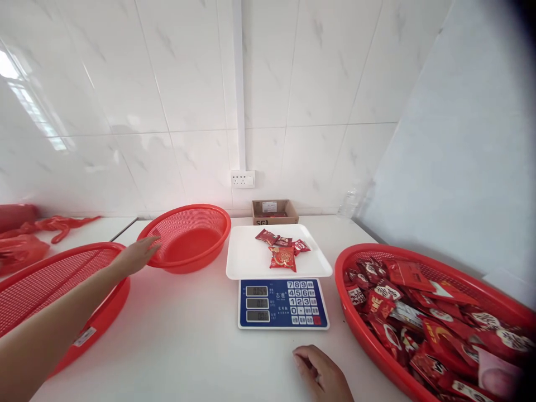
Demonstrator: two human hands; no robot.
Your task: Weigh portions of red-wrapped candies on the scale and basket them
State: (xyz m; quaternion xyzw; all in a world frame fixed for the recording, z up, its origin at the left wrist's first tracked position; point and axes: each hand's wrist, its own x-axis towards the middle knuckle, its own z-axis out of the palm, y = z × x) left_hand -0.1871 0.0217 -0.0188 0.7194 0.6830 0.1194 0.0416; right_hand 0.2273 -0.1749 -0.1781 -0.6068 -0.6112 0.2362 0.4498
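Observation:
My left hand [140, 254] reaches forward with its fingers stretched over the near left rim of a round red mesh basket [192, 265]. I see nothing in it; whether the fingers touch the rim I cannot tell. On the table in front of the scale, my right hand [321, 373] rests with loosely curled fingers, nothing visible in them. The digital scale [283, 304] has a blue keypad and lit-grey displays. Several small red snack packets [282, 258] lie on its white tray [247, 254].
A large red basket [349, 312] full of red packets stands at right. Another red basket [121, 296] is under my left arm. Red plastic bags [25, 251] lie at far left. Behind the scale is a small cardboard box [274, 220], below a wall socket [243, 179].

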